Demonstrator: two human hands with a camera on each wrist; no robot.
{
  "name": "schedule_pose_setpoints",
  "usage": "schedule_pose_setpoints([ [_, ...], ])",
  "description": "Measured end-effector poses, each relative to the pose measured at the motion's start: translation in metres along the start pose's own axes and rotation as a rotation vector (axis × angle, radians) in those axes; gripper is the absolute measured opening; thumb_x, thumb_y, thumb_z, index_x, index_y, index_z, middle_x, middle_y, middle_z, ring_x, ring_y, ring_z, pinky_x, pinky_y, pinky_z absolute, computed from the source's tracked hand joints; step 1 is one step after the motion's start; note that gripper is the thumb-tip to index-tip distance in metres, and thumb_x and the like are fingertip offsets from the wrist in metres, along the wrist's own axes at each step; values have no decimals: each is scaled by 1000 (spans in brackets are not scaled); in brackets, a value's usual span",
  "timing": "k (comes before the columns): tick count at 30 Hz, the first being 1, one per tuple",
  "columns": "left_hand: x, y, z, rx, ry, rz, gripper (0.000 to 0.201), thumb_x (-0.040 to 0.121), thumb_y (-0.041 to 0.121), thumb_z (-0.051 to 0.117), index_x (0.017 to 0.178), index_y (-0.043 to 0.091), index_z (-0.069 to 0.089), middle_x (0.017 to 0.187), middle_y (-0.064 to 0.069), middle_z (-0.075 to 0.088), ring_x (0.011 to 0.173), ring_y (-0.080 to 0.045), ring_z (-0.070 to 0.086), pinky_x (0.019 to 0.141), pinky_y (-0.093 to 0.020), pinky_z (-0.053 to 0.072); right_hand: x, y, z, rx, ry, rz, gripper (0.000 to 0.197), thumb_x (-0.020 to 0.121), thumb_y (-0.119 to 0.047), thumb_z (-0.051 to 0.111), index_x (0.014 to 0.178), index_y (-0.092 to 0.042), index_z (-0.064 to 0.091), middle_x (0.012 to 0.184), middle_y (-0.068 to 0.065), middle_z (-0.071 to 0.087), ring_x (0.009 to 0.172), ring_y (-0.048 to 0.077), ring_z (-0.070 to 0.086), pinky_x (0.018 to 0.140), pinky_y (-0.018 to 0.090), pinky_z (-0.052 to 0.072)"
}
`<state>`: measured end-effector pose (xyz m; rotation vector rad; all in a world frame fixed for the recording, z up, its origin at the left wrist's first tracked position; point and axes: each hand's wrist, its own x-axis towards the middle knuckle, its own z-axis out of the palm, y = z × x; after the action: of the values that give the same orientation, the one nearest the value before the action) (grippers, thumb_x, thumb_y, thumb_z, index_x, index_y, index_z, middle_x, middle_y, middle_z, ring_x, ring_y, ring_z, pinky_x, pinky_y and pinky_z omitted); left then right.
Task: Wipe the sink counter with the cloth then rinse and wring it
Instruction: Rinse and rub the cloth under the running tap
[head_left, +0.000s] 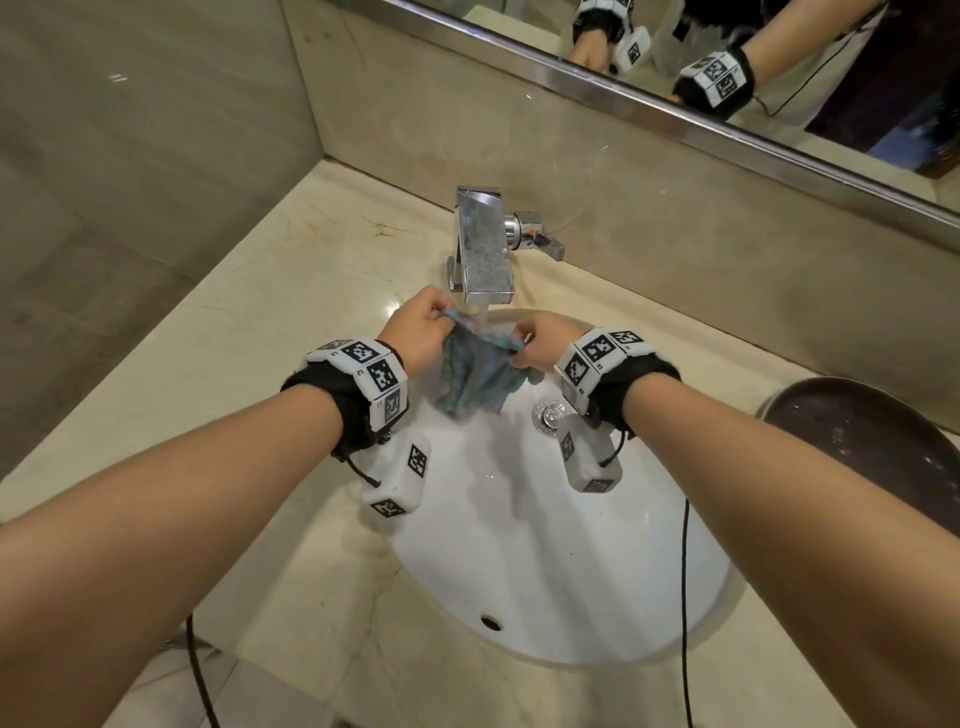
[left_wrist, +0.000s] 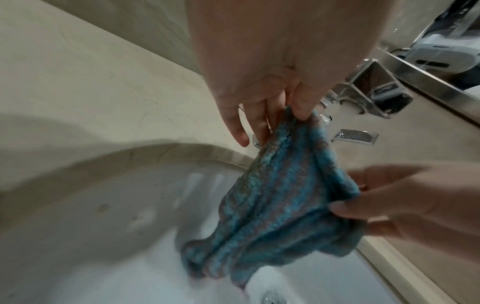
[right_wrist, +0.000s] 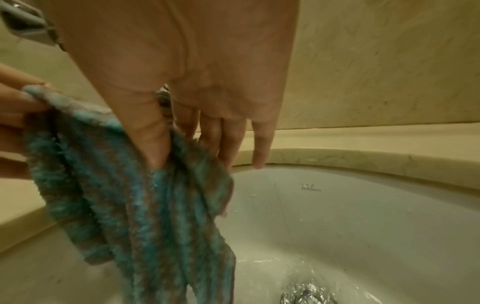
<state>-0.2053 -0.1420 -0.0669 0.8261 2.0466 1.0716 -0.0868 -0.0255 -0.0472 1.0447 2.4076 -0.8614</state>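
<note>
Rinsing stage. The left hand (head_left: 415, 325) and right hand (head_left: 543, 340) each pinch an upper corner of the blue cloth (head_left: 475, 376), which hangs spread under the running tap (head_left: 480, 249), above the white sink (head_left: 571, 571) in the counter (head_left: 291, 270).

The cloth (head_left: 475, 371) is blue-green with brownish stripes and looks wet. It hangs in soft folds, pinched at its top edge between the left hand (head_left: 415, 325) and the right hand (head_left: 543, 345). Below the grip, its loose lower end drops into the white sink (head_left: 597, 571). Water from the tap (head_left: 483, 249) falls on the stretched top edge, between the two pinches.
</note>
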Motion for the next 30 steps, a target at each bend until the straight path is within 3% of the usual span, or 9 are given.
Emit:
schedule_pose_setpoints([
  [4,0,-12,-3,15,10,-58,29,91,4,44,72,25,44,68,1,49,62,-11,42,55,-20,32,6,-3,1,172,178,-28,21,85,-8,53,103,-8,63,91,11,60,94,32,62,74,34,54],
  [7,-4,-13,-6,105,-35,-66,14,90,5,47,92,19,49,68,1,51,58,-10,42,51,-17,33,7,-9,0,280,154,-68,19,85,-11,58,102,-12,65,95,11,64,100,33,63,91,45,51],
  [10,-8,-9,-5,261,-143,-65,34,86,10,58,118,14,49,89,-4,59,73,-17,54,58,-16,40,4,-16,0,321,141,-124,25,85,-12,61,109,-6,65,90,9,62,82,23,61,75,29,52],
  [12,-9,-7,-3,306,-203,-51,55,80,14,67,130,12,43,108,-8,62,95,-23,60,77,-26,49,3,-19,1,339,128,-136,27,85,-14,63,110,-5,64,91,10,65,75,20,60,68,26,51],
  [15,-9,1,2,301,-214,-13,63,75,15,73,130,11,43,121,-10,59,110,-26,57,95,-32,45,2,-21,3,339,95,-163,33,82,-10,64,114,-3,62,107,17,68,92,28,65,85,36,54],
  [19,-5,7,8,310,-158,1,41,79,8,66,119,6,54,115,-14,63,107,-28,59,84,-25,41,2,-18,3,332,125,-153,39,78,-9,68,116,-3,60,113,15,66,100,27,62,93,37,50],
  [24,1,13,8,292,-90,16,33,87,-3,44,117,1,56,121,-20,59,111,-33,55,86,-28,42,5,-5,5,175,110,-74,37,77,-11,71,111,-8,58,101,8,61,89,21,56,70,27,47],
  [27,3,13,6,176,-105,-13,32,87,-3,42,116,-1,56,122,-23,58,114,-37,54,96,-37,45,8,0,16,45,84,-40,33,80,-11,67,111,-4,62,99,10,65,92,24,60,78,30,49],
  [30,1,10,8,132,-115,-49,27,88,-3,41,110,-4,57,117,-27,59,110,-39,55,92,-40,46,11,4,22,89,172,8,18,82,-10,59,95,2,63,88,16,62,84,26,58,71,31,46],
])
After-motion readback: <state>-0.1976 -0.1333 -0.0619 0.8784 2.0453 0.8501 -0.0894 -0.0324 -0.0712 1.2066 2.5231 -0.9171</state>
